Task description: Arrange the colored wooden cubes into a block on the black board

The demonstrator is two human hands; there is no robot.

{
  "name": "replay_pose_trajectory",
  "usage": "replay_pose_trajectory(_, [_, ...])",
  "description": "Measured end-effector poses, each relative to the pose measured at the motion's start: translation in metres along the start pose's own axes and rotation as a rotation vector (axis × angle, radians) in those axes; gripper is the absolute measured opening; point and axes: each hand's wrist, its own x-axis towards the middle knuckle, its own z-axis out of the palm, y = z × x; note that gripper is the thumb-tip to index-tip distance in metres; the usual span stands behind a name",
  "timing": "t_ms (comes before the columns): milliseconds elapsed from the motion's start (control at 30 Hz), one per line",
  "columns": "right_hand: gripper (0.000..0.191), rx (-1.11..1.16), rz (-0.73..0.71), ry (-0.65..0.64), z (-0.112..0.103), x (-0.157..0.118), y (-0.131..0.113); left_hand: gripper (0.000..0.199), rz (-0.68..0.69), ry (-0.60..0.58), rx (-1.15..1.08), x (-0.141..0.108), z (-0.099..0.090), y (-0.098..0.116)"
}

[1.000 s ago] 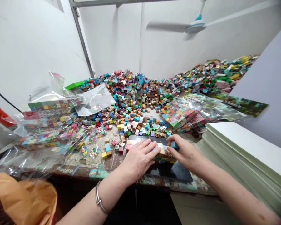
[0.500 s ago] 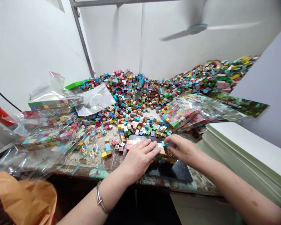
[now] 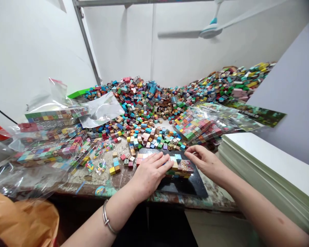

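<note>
A block of small coloured cubes (image 3: 185, 166) lies on a black board (image 3: 193, 187) near the table's front edge. My left hand (image 3: 150, 171) rests palm down on top of the block, fingers spread a little, and covers its middle. Just right of the block is my right hand (image 3: 203, 159), its thumb and forefinger drawn close together above the board's right side. Whether anything is between those fingertips is too small to tell. Several loose cubes (image 3: 115, 169) sit left of the board.
A large heap of cubes (image 3: 154, 97) spreads along the wall. Clear bags of cubes lie at left (image 3: 48, 151) and right (image 3: 194, 123). A stack of white sheets (image 3: 267, 171) stands at the right. A brown bag (image 3: 23, 218) is at the lower left.
My right hand has moved off the right end of the block, which now shows, and its finger and thumb have come closer together. The view has shifted slightly.
</note>
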Motion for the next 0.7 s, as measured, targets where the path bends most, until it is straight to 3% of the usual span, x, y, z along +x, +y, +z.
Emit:
replay_pose_trajectory(133, [0.021,-0.074,-0.087,-0.009,0.01,0.002,0.003,0.042,-0.008,0.005,0.007,0.0,0.0,0.0])
replay_pose_trajectory(300, [0.02,0.216,0.037,-0.1,0.008,-0.007,0.009,0.042,-0.003,0.01,0.011,-0.001,0.001,0.0])
replay_pose_trajectory(400, [0.018,0.283,0.01,-0.135,0.003,-0.013,0.01,0.041,-0.005,0.003,0.01,-0.001,0.001,0.0])
replay_pose_trajectory(700, [0.037,-0.115,-0.138,0.031,0.015,-0.016,0.021,0.042,-0.012,-0.016,0.011,-0.001,0.001,0.0])
